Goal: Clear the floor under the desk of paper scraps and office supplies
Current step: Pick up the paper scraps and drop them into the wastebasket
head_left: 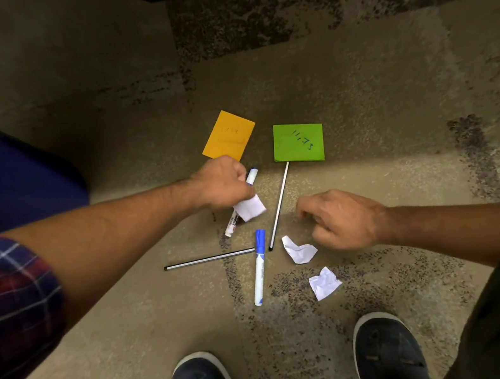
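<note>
While bunching finds in one fist, the left hand (221, 184), frame centre, is gripping a whiteboard marker (252, 176) and paper scrap (249, 208); the right hand (342, 219), fingers (304, 208) loosely curled, empty, is hovering beside a crumpled scrap (299, 249) on the carpet (129, 310).

The left hand (222, 182) hides the middle of a marker (252, 176). The orange note's (228, 135) writing is too faint to read.
</note>
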